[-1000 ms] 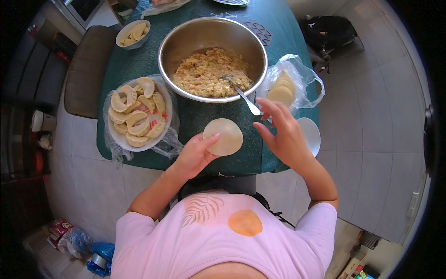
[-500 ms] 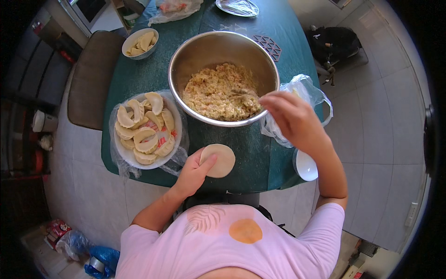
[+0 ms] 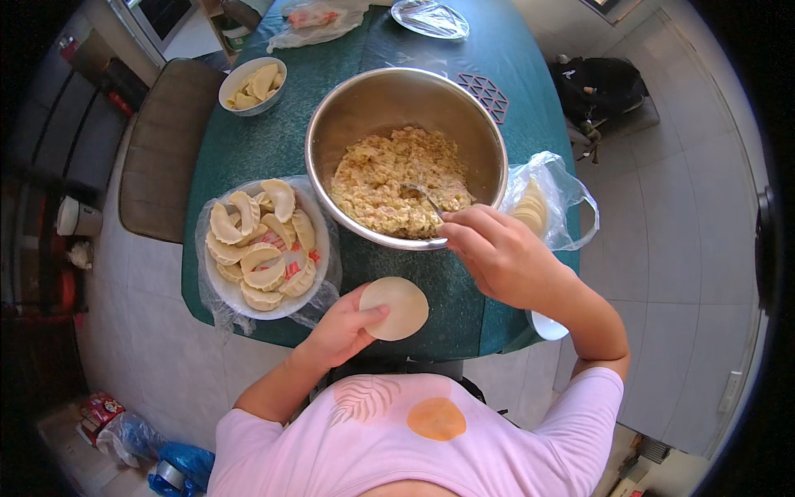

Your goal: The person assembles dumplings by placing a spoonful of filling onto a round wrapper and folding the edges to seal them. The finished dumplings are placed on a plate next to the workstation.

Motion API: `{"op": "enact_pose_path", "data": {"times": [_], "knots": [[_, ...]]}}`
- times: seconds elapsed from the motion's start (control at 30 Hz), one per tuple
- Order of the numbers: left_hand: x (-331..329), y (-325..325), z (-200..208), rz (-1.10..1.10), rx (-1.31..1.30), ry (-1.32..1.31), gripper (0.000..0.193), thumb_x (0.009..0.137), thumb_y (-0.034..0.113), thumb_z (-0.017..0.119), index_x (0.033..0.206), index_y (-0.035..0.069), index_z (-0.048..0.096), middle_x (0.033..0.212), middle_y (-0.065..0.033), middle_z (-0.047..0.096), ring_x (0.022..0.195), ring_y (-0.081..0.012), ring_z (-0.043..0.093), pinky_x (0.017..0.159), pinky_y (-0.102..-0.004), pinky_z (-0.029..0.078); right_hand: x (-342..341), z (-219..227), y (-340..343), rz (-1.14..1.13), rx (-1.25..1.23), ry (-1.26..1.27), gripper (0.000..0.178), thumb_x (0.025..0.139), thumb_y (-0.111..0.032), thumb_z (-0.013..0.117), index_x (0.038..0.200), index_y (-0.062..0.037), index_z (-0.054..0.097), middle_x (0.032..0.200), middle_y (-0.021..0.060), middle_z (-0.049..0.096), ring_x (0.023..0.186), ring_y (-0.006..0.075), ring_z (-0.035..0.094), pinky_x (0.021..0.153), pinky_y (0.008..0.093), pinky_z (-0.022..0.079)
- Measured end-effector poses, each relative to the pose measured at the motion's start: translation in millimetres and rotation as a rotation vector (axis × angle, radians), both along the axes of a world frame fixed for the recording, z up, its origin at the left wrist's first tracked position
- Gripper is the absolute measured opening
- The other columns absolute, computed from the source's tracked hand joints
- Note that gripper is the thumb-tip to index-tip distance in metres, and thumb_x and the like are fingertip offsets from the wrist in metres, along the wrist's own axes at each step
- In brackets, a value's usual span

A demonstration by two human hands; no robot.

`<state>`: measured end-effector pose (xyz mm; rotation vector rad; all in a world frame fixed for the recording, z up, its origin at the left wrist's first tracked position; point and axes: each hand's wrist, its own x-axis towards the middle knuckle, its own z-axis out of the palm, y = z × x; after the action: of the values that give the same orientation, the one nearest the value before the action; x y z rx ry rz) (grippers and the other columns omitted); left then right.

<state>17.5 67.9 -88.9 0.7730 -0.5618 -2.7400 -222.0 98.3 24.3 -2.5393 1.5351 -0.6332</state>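
My left hand (image 3: 344,330) holds a round, flat dough wrapper (image 3: 397,308) over the near edge of the green table (image 3: 273,137). My right hand (image 3: 497,253) grips a metal spoon (image 3: 425,197) whose tip is dug into the minced filling (image 3: 397,178) inside a large steel bowl (image 3: 331,124). A plate of folded dumplings (image 3: 261,244), lined with plastic, sits left of the bowl, close to my left hand.
A clear plastic bag with wrappers (image 3: 542,203) lies right of the bowl. A small white bowl of dumplings (image 3: 252,83) stands at the far left. A small white dish (image 3: 546,327) sits by my right forearm. A brown chair (image 3: 161,149) stands left of the table.
My right hand moved from over the wrapper to the bowl's rim and lowered the spoon into the filling. The left hand kept the wrapper at the table's near edge.
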Motion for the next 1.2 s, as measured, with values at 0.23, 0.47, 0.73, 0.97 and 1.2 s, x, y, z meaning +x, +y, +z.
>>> {"op": "enact_pose_path", "data": {"times": [0.23,0.47,0.73,0.97,1.2], "knots": [[-4.4,0.2,0.5,-0.06,0.094,0.104,0.043,0.089,0.004,0.054,0.129,-0.001,0.041,0.126,-0.0124,0.052,0.117,-0.0228,0.051,0.101,-0.038,0.041,-12.1,-5.6,-32.1,-0.032,-0.067,-0.118,0.023,0.081,0.004,0.058,0.104,-0.0008,0.058,0.096,0.0148,0.061,0.088,0.0306,0.062,0.074,0.0383,0.051],[1.6,0.0,1.1,-0.063,-0.156,0.094,0.045,0.086,0.007,0.059,0.127,-0.001,0.043,0.129,-0.0161,0.05,0.12,-0.0255,0.049,0.103,-0.0413,0.038,-9.0,17.1,-9.1,-0.056,-0.023,-0.103,0.022,0.081,0.004,0.059,0.103,-0.0003,0.058,0.099,0.0141,0.062,0.085,0.0307,0.062,0.071,0.0373,0.05],[-5.7,-1.5,8.9,0.02,-0.007,0.034,0.045,0.087,0.008,0.057,0.128,-0.002,0.043,0.127,-0.0156,0.052,0.119,-0.0249,0.05,0.103,-0.0399,0.038,-7.8,-1.6,-5.9,-0.254,0.003,-0.335,0.011,0.085,0.0,0.056,0.096,0.0019,0.058,0.086,0.0177,0.061,0.077,0.0335,0.062,0.067,0.0373,0.05],[-0.3,-6.7,16.1,-0.058,0.067,0.064,0.038,0.093,0.012,0.051,0.127,-0.002,0.044,0.123,-0.0131,0.054,0.114,-0.0224,0.053,0.1,-0.0379,0.042,0.3,-11.3,-10.9,-0.283,0.072,-0.53,0.011,0.091,-0.003,0.052,0.098,0.0024,0.059,0.085,0.0152,0.061,0.07,0.0238,0.063,0.062,0.0309,0.05],[0.9,-4.5,9.5,0.047,0.13,0.077,0.034,0.094,0.013,0.05,0.125,-0.002,0.045,0.12,-0.0138,0.056,0.11,-0.0227,0.056,0.096,-0.0378,0.045,-0.3,-21.5,-24.5,-0.355,0.253,-0.915,0.017,0.095,-0.009,0.048,0.098,0.006,0.057,0.082,0.0104,0.062,0.069,0.0123,0.062,0.063,0.0253,0.051]]}}
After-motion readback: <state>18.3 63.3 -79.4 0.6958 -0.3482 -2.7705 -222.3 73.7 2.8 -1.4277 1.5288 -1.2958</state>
